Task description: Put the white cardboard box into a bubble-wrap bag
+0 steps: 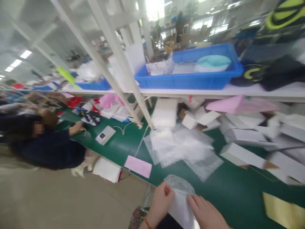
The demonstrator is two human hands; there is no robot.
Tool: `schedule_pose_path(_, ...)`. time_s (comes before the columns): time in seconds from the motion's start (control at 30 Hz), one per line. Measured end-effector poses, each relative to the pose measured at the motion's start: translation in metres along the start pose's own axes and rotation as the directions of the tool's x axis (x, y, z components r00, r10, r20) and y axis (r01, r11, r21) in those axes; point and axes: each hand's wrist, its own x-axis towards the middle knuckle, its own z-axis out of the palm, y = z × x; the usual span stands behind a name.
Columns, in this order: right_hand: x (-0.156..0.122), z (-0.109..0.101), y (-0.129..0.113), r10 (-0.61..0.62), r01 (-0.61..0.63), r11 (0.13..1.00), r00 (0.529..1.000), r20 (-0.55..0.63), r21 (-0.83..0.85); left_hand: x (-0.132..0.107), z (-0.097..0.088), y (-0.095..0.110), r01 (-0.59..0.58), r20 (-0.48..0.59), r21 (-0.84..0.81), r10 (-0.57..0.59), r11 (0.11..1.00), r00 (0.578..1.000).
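At the bottom of the head view, my left hand (162, 201) has its fingers closed in a pinch on the edge of a clear plastic bag (179, 183). Inside or under the bag is a flat white item (179, 205), perhaps a box; blur hides which. My right hand (206, 210) curls its fingers over the opposite edge of the bag and white item, its thumb out of sight. Just beyond the hands, several clear bubble-wrap bags (181, 144) lie spread on the green table (166, 175).
White boxes (243, 154) crowd the right side, with a yellowish sheet (283, 210) nearer. A pink slip (138, 166) lies at the table edge. A blue bin (186, 82) stands on the shelf above. At left, a co-worker (50, 148) sits at the same table.
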Motion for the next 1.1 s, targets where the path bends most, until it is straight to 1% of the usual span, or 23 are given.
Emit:
schedule_pose_path(0.07,0.001,-0.02,-0.013,0.102,-0.1,0.994,0.993,0.057,-0.032,0.002,0.0,-0.008,-0.041,0.083,-0.017,0.043,0.999,0.996)
schedule_pose_path(0.13,0.004,-0.035,-0.02,0.189,-0.189,0.982,0.977,0.103,-0.013,0.006,0.002,-0.016,-0.08,0.168,-0.046,0.087,0.996,0.982)
schedule_pose_path(0.17,0.005,-0.041,-0.021,0.223,-0.224,0.975,0.967,0.124,-0.004,0.008,0.003,-0.019,-0.118,0.167,-0.045,0.124,0.992,0.978)
schedule_pose_path(0.2,0.004,-0.044,-0.021,0.252,-0.254,0.967,0.959,0.129,0.005,0.008,0.005,-0.019,-0.147,0.188,-0.039,0.152,0.988,0.97)
schedule_pose_path(0.23,0.003,-0.047,-0.02,0.276,-0.28,0.96,0.953,0.126,0.015,0.007,0.006,-0.018,-0.18,0.18,-0.017,0.18,0.984,0.967)
schedule_pose_path(0.37,-0.005,-0.045,-0.014,0.348,-0.351,0.933,0.936,0.056,0.083,0.001,0.01,-0.005,-0.257,0.058,0.125,0.252,0.958,0.966)
schedule_pose_path(0.4,-0.006,-0.043,-0.012,0.364,-0.365,0.925,0.931,0.031,0.105,0.001,0.01,-0.002,-0.269,0.045,0.154,0.265,0.951,0.963)
schedule_pose_path(0.43,-0.008,-0.041,-0.01,0.376,-0.373,0.919,0.927,0.004,0.124,0.001,0.01,0.001,-0.281,0.055,0.178,0.275,0.943,0.96)
schedule_pose_path(0.5,-0.01,-0.036,-0.007,0.385,-0.374,0.916,0.921,-0.052,0.147,0.004,0.01,0.003,-0.309,0.122,0.215,0.288,0.926,0.95)
schedule_pose_path(0.57,-0.013,-0.031,-0.004,0.382,-0.365,0.918,0.918,-0.104,0.154,0.006,0.01,0.0,-0.334,0.204,0.226,0.291,0.915,0.935)
schedule_pose_path(0.6,-0.015,-0.029,-0.002,0.382,-0.361,0.919,0.915,-0.127,0.159,0.007,0.011,-0.002,-0.341,0.225,0.224,0.292,0.913,0.93)
schedule_pose_path(0.67,-0.018,-0.026,0.002,0.386,-0.358,0.918,0.905,-0.177,0.173,0.01,0.013,-0.008,-0.342,0.213,0.221,0.297,0.913,0.931)
schedule_pose_path(0.73,-0.02,-0.023,0.004,0.384,-0.35,0.92,0.895,-0.228,0.174,0.012,0.018,-0.011,-0.356,0.171,0.25,0.321,0.9,0.931)
schedule_pose_path(0.8,-0.021,-0.023,0.005,0.376,-0.345,0.925,0.888,-0.265,0.158,0.014,0.023,-0.011,-0.403,0.158,0.311,0.371,0.861,0.915)
schedule_pose_path(0.9,-0.021,-0.023,0.005,0.377,-0.35,0.926,0.883,-0.28,0.143,0.018,0.029,-0.005,-0.473,0.207,0.433,0.426,0.767,0.881)
schedule_pose_path(1.0,-0.02,-0.024,0.006,0.403,-0.377,0.914,0.879,-0.254,0.148,0.018,0.032,0.004,-0.485,0.221,0.576,0.446,0.658,0.867)
schedule_pose_path(1.1,-0.02,-0.024,0.009,0.428,-0.408,0.904,0.873,-0.235,0.13,0.014,0.034,0.011,-0.483,0.213,0.702,0.493,0.524,0.843)
